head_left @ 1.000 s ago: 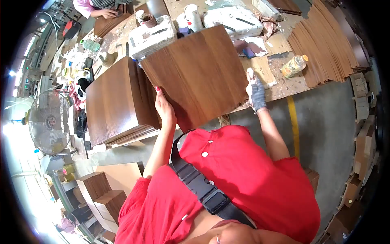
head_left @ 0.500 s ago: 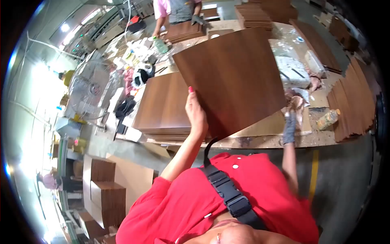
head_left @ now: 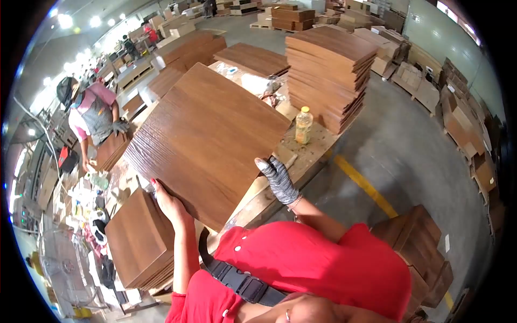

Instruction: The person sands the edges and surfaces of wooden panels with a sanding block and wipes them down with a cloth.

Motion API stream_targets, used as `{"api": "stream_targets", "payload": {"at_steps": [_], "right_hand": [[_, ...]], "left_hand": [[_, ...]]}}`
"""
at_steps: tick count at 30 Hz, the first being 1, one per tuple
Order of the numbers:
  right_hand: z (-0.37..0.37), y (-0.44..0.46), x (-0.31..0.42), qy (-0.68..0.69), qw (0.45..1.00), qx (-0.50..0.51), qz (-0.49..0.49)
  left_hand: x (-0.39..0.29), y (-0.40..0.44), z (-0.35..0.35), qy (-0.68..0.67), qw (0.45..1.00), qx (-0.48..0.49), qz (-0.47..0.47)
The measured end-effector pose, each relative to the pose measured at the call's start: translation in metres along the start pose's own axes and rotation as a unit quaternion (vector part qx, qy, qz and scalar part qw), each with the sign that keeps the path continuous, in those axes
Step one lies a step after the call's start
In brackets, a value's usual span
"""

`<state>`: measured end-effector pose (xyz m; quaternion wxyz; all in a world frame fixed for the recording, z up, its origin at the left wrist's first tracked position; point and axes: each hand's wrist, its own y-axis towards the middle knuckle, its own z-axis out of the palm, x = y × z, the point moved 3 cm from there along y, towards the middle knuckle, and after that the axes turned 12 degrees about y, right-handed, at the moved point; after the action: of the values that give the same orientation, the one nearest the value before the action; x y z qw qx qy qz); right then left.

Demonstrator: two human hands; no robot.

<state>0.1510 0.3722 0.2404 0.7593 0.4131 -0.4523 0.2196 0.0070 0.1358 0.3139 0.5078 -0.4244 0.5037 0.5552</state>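
A brown wood-grain panel is held tilted above the workbench. My left hand, bare with red nails, grips its lower left edge, thumb on the face. My right hand, in a grey glove with pale fingertips, is at the panel's right edge with its fingers close together; whether it grips the edge or only touches it is hard to tell. Left of the held panel lies a stack of similar panels.
A tall stack of panels and a yellow-capped bottle stand on the bench's right side. A co-worker is at the far left. A fan stands lower left, and more panels are at the lower right.
The view has swung toward the right side of the room. My right hand has come from the cloth on the bench to the panel's edge. My left hand still holds the panel.
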Motion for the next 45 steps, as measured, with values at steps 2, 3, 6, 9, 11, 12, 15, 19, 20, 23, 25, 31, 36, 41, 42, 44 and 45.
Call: {"api": "stream_targets", "payload": {"at_steps": [2, 3, 6, 9, 11, 12, 15, 19, 20, 23, 25, 31, 36, 41, 42, 44, 45], "right_hand": [[-0.035, 0.015, 0.022, 0.017, 0.995, -0.060, 0.072], [-0.055, 0.025, 0.032, 0.020, 0.995, -0.073, 0.057], [-0.121, 0.056, 0.078, 0.032, 0.991, -0.129, -0.015], [-0.196, 0.093, 0.113, -0.006, 0.985, -0.145, -0.091], [-0.244, 0.108, 0.139, 0.052, 0.992, -0.111, -0.043], [-0.259, 0.113, 0.147, 0.089, 0.992, -0.080, -0.051], [-0.297, 0.108, 0.144, 0.061, 0.993, -0.087, -0.053], [-0.340, 0.077, 0.119, 0.028, 0.996, -0.082, -0.018], [-0.351, 0.071, 0.121, 0.036, 0.995, -0.087, -0.014], [-0.404, 0.051, 0.098, 0.009, 0.987, -0.163, 0.005], [-0.416, 0.044, 0.105, 0.041, 0.982, -0.181, 0.014], [-0.454, 0.034, 0.084, 0.105, 0.967, -0.222, 0.073], [-0.456, 0.047, 0.073, 0.098, 0.968, -0.215, 0.083], [-0.435, 0.067, 0.081, 0.107, 0.974, -0.183, 0.076], [-0.434, 0.069, 0.078, 0.107, 0.974, -0.182, 0.077], [-0.428, 0.073, 0.075, 0.095, 0.982, -0.152, 0.056], [-0.424, 0.073, 0.076, 0.105, 0.982, -0.150, 0.049]], "left_hand": [[-0.017, 0.001, 0.044, 0.000, 0.999, 0.004, 0.034], [-0.020, 0.005, 0.069, -0.016, 1.000, 0.014, 0.019], [-0.016, 0.031, 0.163, -0.135, 0.983, 0.120, 0.011], [-0.035, 0.044, 0.270, -0.050, 0.986, 0.159, 0.020], [-0.055, 0.033, 0.354, -0.117, 0.968, 0.215, -0.058], [-0.048, 0.041, 0.393, -0.145, 0.957, 0.233, -0.094], [-0.039, 0.060, 0.502, -0.146, 0.957, 0.227, -0.105], [-0.052, 0.055, 0.597, -0.074, 0.973, 0.194, -0.098], [-0.046, 0.058, 0.620, -0.073, 0.972, 0.199, -0.097], [-0.025, 0.063, 0.669, -0.025, 0.981, 0.138, -0.137], [-0.018, 0.061, 0.685, -0.029, 0.975, 0.149, -0.165], [0.003, 0.066, 0.708, 0.029, 0.946, 0.216, -0.240], [0.002, 0.080, 0.699, 0.160, 0.897, 0.393, -0.119], [0.004, 0.096, 0.682, 0.396, 0.806, 0.438, 0.043], [-0.001, 0.089, 0.678, 0.396, 0.806, 0.437, 0.042], [-0.019, 0.077, 0.669, 0.526, 0.737, 0.390, 0.168], [-0.020, 0.075, 0.667, 0.546, 0.731, 0.373, 0.170]]}}
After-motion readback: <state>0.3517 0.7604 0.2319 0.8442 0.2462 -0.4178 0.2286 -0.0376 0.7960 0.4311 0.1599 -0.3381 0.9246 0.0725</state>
